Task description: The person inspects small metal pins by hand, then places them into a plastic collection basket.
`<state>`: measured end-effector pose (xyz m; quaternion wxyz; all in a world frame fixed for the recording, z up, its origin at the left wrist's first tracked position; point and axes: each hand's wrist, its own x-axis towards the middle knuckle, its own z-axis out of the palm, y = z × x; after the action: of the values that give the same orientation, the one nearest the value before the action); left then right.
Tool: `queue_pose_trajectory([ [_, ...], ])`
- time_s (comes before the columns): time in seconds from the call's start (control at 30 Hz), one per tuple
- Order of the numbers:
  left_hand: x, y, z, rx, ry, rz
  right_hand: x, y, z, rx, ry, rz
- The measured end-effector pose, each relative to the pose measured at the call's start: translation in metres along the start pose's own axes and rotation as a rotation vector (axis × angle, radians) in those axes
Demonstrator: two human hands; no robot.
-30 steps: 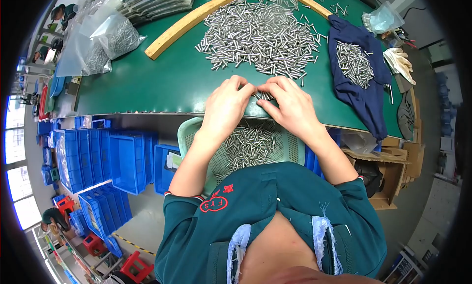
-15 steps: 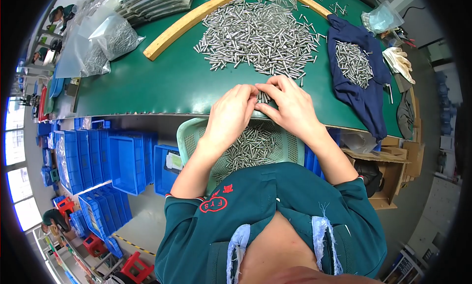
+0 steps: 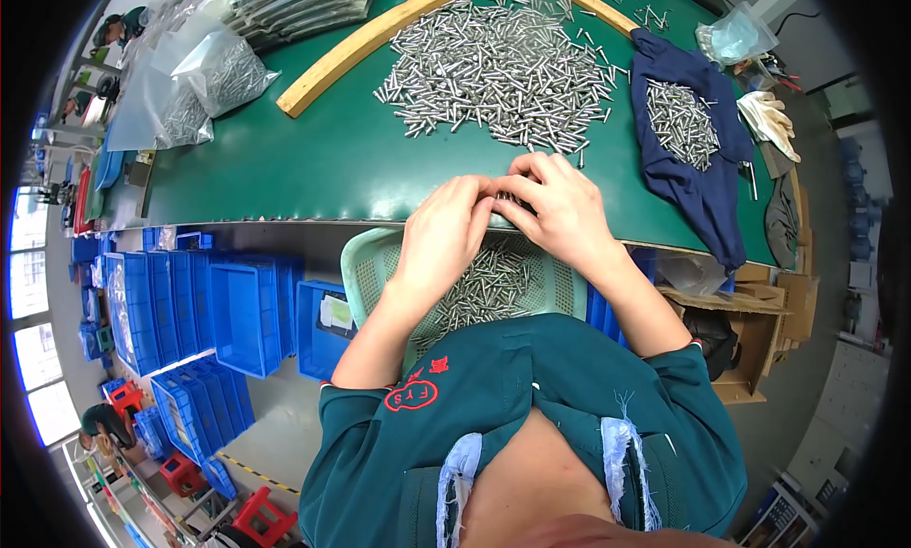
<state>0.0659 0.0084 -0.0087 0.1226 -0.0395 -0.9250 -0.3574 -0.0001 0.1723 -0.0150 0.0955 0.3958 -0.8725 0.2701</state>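
Observation:
Over the table's near edge my two hands meet, fingertips together. My right hand (image 3: 558, 206) is closed around a small bunch of metal pins (image 3: 512, 201), partly hidden by its fingers. The fingers of my left hand (image 3: 444, 227) are pinched at that bunch's left side; what lies between them is hidden. Under my hands a pale green plastic basket (image 3: 359, 263) contains many similar pins (image 3: 486, 280). Farther back on the green table (image 3: 285, 168) spreads a large heap of silvery pins (image 3: 498, 64).
A bent wooden strip (image 3: 332, 69) borders the heap. To the right, a dark blue cloth (image 3: 655, 159) bears a smaller pin pile (image 3: 681, 126), beside a white glove (image 3: 767, 121). Clear bags of pins (image 3: 228, 78) sit at left. Blue bins (image 3: 249, 315) stand below the table's left side.
Both hands have drawn slightly nearer to me, down toward the table edge. The bunch of pins is more covered by my fingers now. The heap and basket look unchanged.

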Motion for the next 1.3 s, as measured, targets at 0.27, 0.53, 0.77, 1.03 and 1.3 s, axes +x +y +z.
queue_pose_trajectory([
  [0.27, -0.025, -0.009, 0.007, -1.266, -0.643, -0.646, -0.011, 0.001, -0.005, 0.024, 0.059, -0.006],
  [0.53, -0.025, -0.023, 0.026, -1.688, -0.671, -0.79, -0.031, -0.014, -0.024, 0.133, -0.12, -0.002],
  [0.77, -0.024, -0.009, 0.024, -1.353, -0.647, -0.733, -0.033, -0.011, -0.03, 0.291, -0.18, 0.103],
  [1.03, -0.019, 0.0, 0.008, -1.05, -0.645, -0.528, -0.026, -0.009, -0.035, 0.558, -0.253, 0.233],
  [1.3, -0.006, 0.009, -0.008, -0.998, -0.565, -0.533, -0.019, -0.007, -0.037, 0.943, -0.262, 0.407],
])
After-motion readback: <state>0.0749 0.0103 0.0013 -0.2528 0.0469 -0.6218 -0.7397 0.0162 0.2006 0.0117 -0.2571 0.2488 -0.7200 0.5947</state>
